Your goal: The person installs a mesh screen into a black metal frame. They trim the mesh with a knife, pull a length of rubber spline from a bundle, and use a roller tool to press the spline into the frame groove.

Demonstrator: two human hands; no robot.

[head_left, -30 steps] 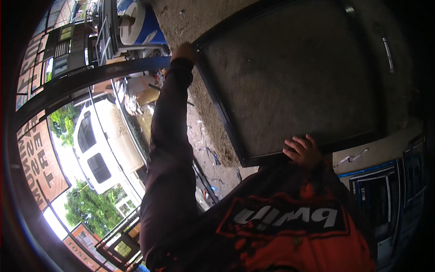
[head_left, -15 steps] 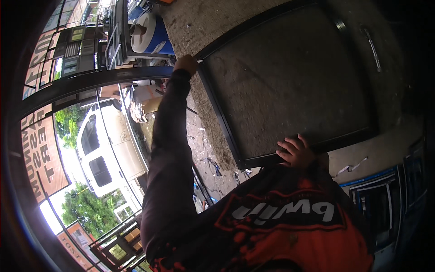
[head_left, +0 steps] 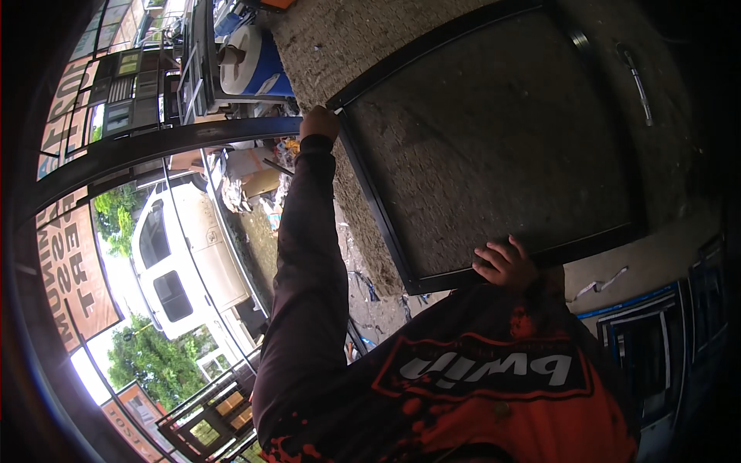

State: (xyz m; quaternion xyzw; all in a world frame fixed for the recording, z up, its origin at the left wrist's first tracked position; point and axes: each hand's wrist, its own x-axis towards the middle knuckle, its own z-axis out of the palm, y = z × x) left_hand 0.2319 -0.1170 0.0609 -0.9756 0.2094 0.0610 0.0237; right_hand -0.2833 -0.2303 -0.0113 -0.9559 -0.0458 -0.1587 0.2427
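Note:
A large rectangular panel with a black frame [head_left: 376,199] lies flat on a carpet-like work surface [head_left: 310,55]. Whether its dark see-through pane [head_left: 494,147] is mesh or glass I cannot tell. At the frame's far left corner, my left hand [head_left: 319,122] is closed, and a tiny bright tip shows between it and the corner. What the fingers hold is hidden. Across the near edge of the frame rests my right hand [head_left: 507,265], its fingers apart and lying over the edge onto the pane.
Beyond the surface's left edge stands a blue-and-white round container [head_left: 270,71]. A dark beam [head_left: 170,140] crosses at left, with a white vehicle [head_left: 204,239] outside. A slim metal handle [head_left: 637,86] lies right of the panel. Framed panels [head_left: 644,347] stand at lower right.
My left hand has shifted slightly nearer along the frame's corner, and its forearm has swung to the right. The right hand stays on the near edge; the panel looks nearly still.

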